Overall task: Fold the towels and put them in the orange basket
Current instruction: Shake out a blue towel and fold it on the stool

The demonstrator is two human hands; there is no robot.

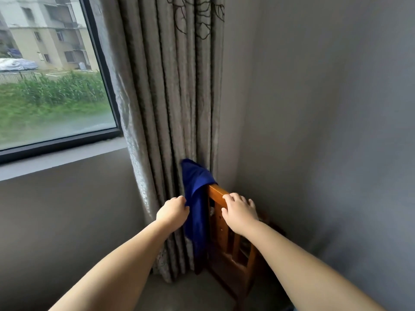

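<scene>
A dark blue towel [195, 198] hangs over the left end of a wooden chair's top rail [216, 192] in the room's corner. My left hand [173, 212] grips the towel's left edge with curled fingers. My right hand [240, 212] rests on the top rail just right of the towel, its fingers curved over the wood. No orange basket is in view.
The wooden chair [231, 254] stands against a grey wall [325, 131], right beside a long grey curtain [170, 108]. A window [51, 70] with a dark frame and a pale sill fills the upper left. A strip of floor shows below the chair.
</scene>
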